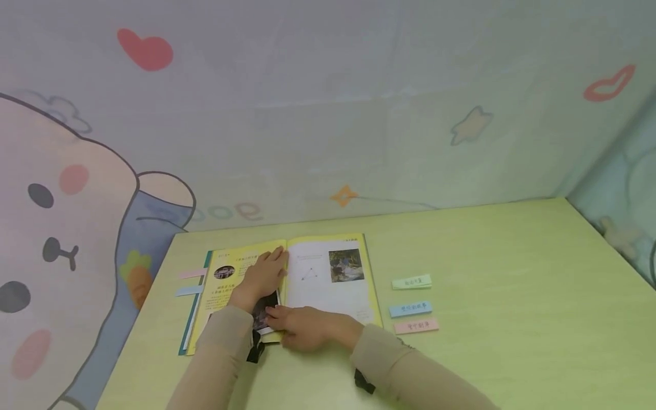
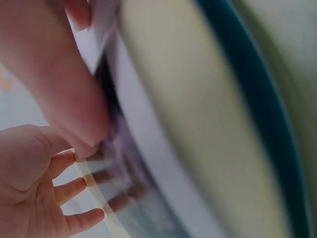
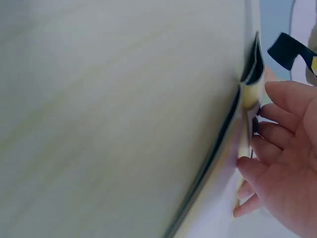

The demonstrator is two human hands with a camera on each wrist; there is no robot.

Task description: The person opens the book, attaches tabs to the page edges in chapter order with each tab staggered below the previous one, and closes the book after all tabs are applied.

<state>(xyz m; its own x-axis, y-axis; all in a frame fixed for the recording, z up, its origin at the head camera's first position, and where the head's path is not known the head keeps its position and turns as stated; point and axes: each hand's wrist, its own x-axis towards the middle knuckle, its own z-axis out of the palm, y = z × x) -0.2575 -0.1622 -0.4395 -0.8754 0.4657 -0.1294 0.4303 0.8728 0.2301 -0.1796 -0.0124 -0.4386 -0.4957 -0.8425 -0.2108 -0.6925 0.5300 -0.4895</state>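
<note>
An open book (image 1: 328, 296) with yellow-bordered pages and a teal cover edge lies at the left of the table. My left hand (image 1: 262, 276) rests on its left page, fingers extended along the centre fold. Lower down, the fingertips of my right hand (image 1: 310, 327) touch a dark picture (image 1: 262, 313) by the bottom of the fold. That picture is partly hidden under the left wrist. In the left wrist view the right fingers (image 2: 69, 191) spread over the page edge. Seen from the right wrist, the right hand (image 3: 292, 153) is at the book's lower edge, fingers loosely bent.
Two tabs, one pink (image 1: 192, 273) and one blue (image 1: 189, 291), stick out of the book's left side. Green (image 1: 411, 282), blue (image 1: 410, 309) and pink (image 1: 416, 326) handwritten paper strips lie right of the book. A printed cloth (image 1: 318, 142) hangs behind the pale green table (image 1: 512, 296).
</note>
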